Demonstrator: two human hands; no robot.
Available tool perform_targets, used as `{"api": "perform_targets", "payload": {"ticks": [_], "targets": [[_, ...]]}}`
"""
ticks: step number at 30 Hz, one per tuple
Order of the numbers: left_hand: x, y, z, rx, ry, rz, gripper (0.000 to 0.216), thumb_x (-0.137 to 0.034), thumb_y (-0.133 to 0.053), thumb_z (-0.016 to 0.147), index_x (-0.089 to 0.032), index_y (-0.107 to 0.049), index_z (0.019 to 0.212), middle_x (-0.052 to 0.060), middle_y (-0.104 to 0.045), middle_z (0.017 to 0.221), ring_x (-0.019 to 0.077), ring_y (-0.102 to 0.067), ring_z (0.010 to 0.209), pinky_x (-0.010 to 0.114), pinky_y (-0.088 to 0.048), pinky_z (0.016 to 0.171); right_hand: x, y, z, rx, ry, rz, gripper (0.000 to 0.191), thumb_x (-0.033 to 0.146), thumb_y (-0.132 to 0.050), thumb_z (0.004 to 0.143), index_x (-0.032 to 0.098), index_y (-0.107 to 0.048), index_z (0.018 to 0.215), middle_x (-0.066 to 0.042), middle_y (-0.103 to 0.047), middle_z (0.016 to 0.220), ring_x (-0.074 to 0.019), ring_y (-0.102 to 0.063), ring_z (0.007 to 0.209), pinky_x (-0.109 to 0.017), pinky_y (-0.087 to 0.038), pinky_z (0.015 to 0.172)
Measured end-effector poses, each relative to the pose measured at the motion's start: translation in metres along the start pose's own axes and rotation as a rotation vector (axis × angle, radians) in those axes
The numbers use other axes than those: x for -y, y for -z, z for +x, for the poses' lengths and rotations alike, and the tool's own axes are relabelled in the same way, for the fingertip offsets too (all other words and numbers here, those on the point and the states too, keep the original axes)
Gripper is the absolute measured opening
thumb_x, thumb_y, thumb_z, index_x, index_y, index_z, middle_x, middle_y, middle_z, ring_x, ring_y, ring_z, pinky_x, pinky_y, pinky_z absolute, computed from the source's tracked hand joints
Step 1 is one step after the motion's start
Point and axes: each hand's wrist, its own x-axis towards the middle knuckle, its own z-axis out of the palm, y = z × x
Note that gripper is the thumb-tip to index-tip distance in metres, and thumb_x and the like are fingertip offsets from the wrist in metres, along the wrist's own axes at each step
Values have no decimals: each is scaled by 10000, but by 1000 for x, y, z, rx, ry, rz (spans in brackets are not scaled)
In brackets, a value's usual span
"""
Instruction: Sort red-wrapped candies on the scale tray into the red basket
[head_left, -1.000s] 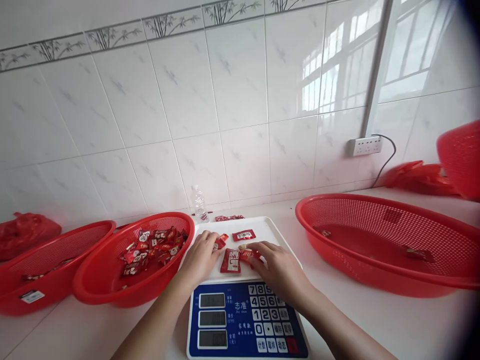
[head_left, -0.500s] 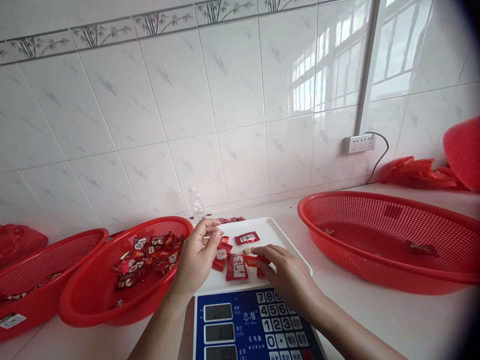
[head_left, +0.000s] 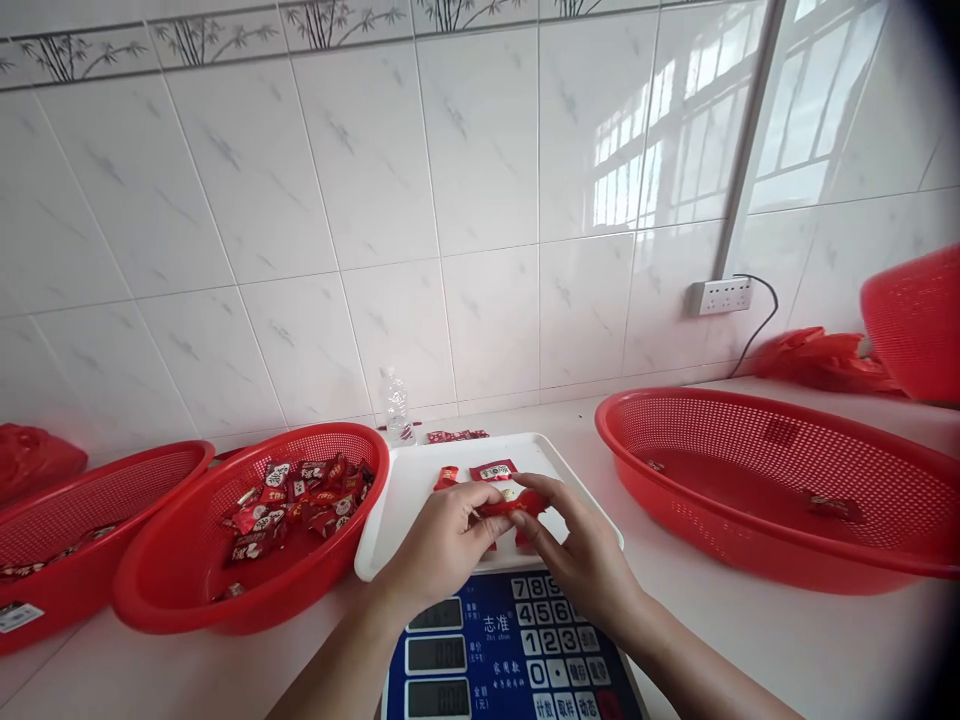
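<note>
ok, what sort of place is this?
Likely a small indoor weighing station: a digital scale, a red basket of small wrapped packets, and a tiled wall behind.

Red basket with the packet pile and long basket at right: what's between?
In the head view: electronic scale, its white tray bearing red packets, left hand and right hand pinching another packet.

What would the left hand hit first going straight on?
Past the red packet at its fingertips, the left hand would likely meet the right hand; exact depth is unclear.
</note>
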Motion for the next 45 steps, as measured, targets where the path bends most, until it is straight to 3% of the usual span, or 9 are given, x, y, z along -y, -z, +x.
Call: {"api": "perform_targets", "payload": {"ticks": [5,10,13,21,26,33,40,45], "targets": [[-2,0,0,-27,-31,-30,222,-360,-537,883,-172,-655,889,27,-619,799,134,-537,700,271,-449,646,3,2,1,-6,-32,-10,269,364,-507,903,215,-550,1123,-40,-677,851,-148,-654,636,-250,-537,521],[-8,0,-2,5,-39,-88,260,-390,-478,915,-181,-632,893,9,-592,773,128,-514,692,270,-431,656,6,6,3,42,-13,-46,332,452,-427,927,200,-535,740,-7,-610,633,-136,-580,546,-230,-469,474],[-11,1,-3,47,-26,-44,330,-415,-415,939,-174,-607,819,1,-542,708,124,-480,653,270,-415,631,8,7,3,32,23,-113,399,458,-391,943,206,-481,646,16,-531,556,-121,-504,506,-226,-428,469],[-13,-2,-4,98,-44,-137,299,-402,-438,934,-164,-586,829,18,-554,779,131,-506,728,279,-451,698,11,9,2,122,54,-25,410,476,-380,942,187,-563,717,-18,-610,654,-139,-564,596,-240,-458,555],[-13,-4,-6,160,-18,-181,331,-437,-434,926,-179,-600,803,24,-576,751,151,-536,735,296,-471,700,9,9,1,152,108,-18,494,521,-375,930,185,-516,597,0,-550,593,-116,-497,536,-221,-411,509],[-12,-4,-6,136,-18,-71,351,-457,-459,910,-179,-620,769,27,-586,749,155,-541,716,300,-478,690,9,8,1,128,159,-27,574,566,-280,941,191,-449,542,5,-497,555,-110,-451,510,-224,-375,489],[-17,0,-7,239,42,-158,322,-446,-453,918,-189,-641,871,28,-589,805,156,-566,771,304,-487,756,14,11,2,209,183,14,592,546,-244,958,195,-575,615,-11,-589,608,-121,-535,563,-235,-418,557],[-19,2,-8,233,28,-142,278,-405,-478,915,-191,-650,866,28,-616,827,148,-568,777,292,-481,758,14,11,1,121,248,-35,556,451,-268,986,199,-576,597,4,-555,556,-110,-491,517,-229,-407,541]]}}
